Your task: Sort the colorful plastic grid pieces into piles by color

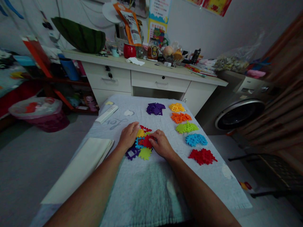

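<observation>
Several plastic interlocking puzzle tiles with toothed edges lie joined in a cluster on the cloth-covered table (146, 183). In that cluster are a yellow tile (140, 133), a blue square frame (137, 142), a purple frame (132, 153), a green tile (145, 153) and a red tile (148, 142). My left hand (129, 135) is closed against the cluster's left edge, fingertips by the yellow tile. From the right, my right hand (162, 143) pinches the red tile between thumb and fingers. Fingers partly cover the cluster's edges.
Loose tiles lie sorted by colour: purple (155, 108), yellow (176, 107), orange (180, 118), green (187, 127), blue (196, 140) and red (203, 156). A folded white cloth (80, 168) and a white box (107, 114) lie left. Behind stands a cluttered desk (151, 67).
</observation>
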Available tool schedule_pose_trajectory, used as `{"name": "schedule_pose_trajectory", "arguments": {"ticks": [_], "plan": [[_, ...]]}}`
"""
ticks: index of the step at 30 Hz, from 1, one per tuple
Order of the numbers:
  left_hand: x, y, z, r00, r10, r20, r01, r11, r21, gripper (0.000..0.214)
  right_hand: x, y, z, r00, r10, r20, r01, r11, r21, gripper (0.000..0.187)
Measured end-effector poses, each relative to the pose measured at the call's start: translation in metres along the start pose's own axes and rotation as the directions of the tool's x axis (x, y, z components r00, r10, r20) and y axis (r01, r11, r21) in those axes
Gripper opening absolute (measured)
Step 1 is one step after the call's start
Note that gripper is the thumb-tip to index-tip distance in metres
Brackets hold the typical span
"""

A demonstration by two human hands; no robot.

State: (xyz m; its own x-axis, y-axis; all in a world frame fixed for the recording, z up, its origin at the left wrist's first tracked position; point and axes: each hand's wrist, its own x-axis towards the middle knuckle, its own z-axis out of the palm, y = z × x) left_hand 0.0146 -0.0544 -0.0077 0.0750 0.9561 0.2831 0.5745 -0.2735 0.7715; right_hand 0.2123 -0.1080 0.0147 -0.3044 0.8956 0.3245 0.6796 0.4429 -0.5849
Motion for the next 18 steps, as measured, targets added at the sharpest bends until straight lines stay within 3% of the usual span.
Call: {"name": "schedule_pose_trajectory", "arguments": {"ticks": [14,18], "plan": [[0.000,0.000,-0.002,1.000,0.007,0.005,-0.007,0.999,0.036,0.051,0.001,0.023,-0.013,0.976,0.105,-0.193,-0.072,0.982,0.173,0.020],[0.001,-0.005,0.000,1.000,0.010,0.028,-0.012,0.998,0.059,0.051,-0.004,0.028,-0.027,0.966,0.126,-0.224,-0.086,0.980,0.177,0.026]]}}
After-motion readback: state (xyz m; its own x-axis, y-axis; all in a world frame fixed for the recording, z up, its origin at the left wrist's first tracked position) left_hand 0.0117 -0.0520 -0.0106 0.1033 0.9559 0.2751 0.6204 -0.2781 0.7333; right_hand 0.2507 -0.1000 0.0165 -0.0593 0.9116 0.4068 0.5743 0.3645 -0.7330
